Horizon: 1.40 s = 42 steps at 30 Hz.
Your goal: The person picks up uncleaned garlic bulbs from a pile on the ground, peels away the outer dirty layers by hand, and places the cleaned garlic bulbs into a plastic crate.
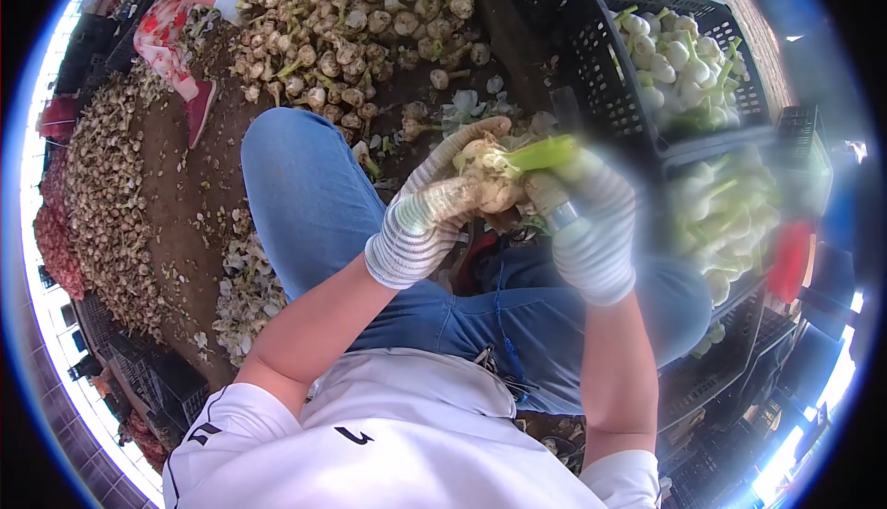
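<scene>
My left hand (430,199), in a striped, dirt-stained glove, is closed around a garlic bulb (494,176) above my lap. The bulb is soiled, with a pale patch, and its thick green stalk (545,152) points right. My right hand (591,218), gloved alike and partly blurred, is curled beside the stalk. A shiny metal piece (563,216) shows among its fingers, apparently part of a small tool; its shape is mostly hidden.
A heap of untrimmed garlic (370,33) lies ahead, with more garlic (106,213) spread at left. Black crates hold cleaned white bulbs (684,66) at right. Peelings (249,283) litter the floor. Another person's gloved hand (228,8) reaches toward the heap, a red shoe (200,112) below.
</scene>
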Each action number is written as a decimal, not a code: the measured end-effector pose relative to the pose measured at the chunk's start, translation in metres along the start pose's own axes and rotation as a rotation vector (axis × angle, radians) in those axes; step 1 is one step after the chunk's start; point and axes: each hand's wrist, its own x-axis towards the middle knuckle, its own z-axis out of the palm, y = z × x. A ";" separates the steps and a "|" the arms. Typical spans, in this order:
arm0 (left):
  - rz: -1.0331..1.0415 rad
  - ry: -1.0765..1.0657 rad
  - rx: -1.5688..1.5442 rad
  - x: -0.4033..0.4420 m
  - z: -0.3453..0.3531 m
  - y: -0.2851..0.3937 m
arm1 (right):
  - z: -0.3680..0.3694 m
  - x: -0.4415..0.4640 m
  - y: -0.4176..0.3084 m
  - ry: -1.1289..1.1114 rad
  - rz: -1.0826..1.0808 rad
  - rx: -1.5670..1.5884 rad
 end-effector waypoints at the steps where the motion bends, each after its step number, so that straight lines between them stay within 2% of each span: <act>1: -0.028 -0.016 -0.041 0.000 -0.001 0.001 | -0.001 0.000 0.000 -0.002 -0.007 -0.059; 3: -0.113 -0.069 -0.142 0.001 -0.008 -0.001 | -0.001 -0.001 -0.001 -0.006 -0.021 -0.176; 5: -0.162 -0.080 -0.210 0.001 -0.010 -0.001 | -0.003 0.002 0.007 -0.008 -0.185 -0.382; 6: -0.168 -0.065 -0.227 0.001 -0.010 -0.001 | -0.005 0.002 0.010 -0.009 -0.267 -0.485; 9: -0.094 -0.047 -0.117 -0.002 -0.002 0.001 | -0.006 0.001 0.007 -0.035 -0.268 -0.522; 12: 0.184 -0.022 0.300 -0.006 0.007 -0.008 | -0.002 -0.004 -0.018 -0.011 0.338 0.534; 13: 0.306 -0.007 0.480 -0.007 0.009 -0.010 | -0.003 -0.005 -0.015 -0.030 0.348 0.575; 15: 0.640 0.008 1.103 -0.006 -0.005 -0.010 | -0.004 -0.008 -0.004 -0.066 0.364 0.657; 17: 0.662 -0.005 1.060 -0.006 -0.004 -0.010 | 0.000 -0.007 -0.005 -0.047 0.343 0.560; 19: 0.751 -0.023 1.144 -0.003 -0.007 -0.007 | 0.001 -0.006 -0.011 -0.030 0.439 0.522; 21: 0.786 -0.024 1.201 -0.003 -0.008 -0.005 | 0.000 -0.005 -0.009 -0.055 0.414 0.453; 22: 0.777 -0.017 1.213 -0.004 -0.007 -0.004 | -0.003 -0.004 -0.014 -0.074 0.503 0.472; 24: 0.784 -0.046 1.267 -0.005 -0.008 -0.001 | -0.006 -0.005 -0.011 -0.098 0.536 0.566; 25: 0.798 -0.082 1.309 -0.006 -0.011 0.002 | -0.006 -0.007 -0.003 -0.102 0.479 0.640; 28: 0.838 -0.140 1.422 -0.004 -0.011 0.005 | -0.004 -0.009 -0.001 -0.071 0.325 0.592; 30: 0.903 -0.131 1.500 -0.003 -0.008 0.006 | 0.000 -0.007 -0.006 -0.052 0.324 0.503; 33: 0.760 -0.079 1.336 -0.007 -0.010 0.002 | 0.001 -0.007 -0.010 -0.035 0.361 0.470; 35: 0.807 -0.093 1.381 -0.006 -0.009 0.003 | -0.002 -0.007 -0.012 -0.046 0.442 0.480; 37: 0.856 -0.104 1.428 -0.006 -0.008 0.006 | -0.004 -0.007 -0.010 -0.068 0.409 0.506; 39: 0.871 -0.105 1.480 -0.007 -0.004 0.009 | -0.003 -0.009 -0.002 -0.082 0.246 0.544; 42: 0.865 -0.094 1.475 -0.007 -0.005 0.006 | -0.001 -0.007 -0.012 -0.062 0.438 0.533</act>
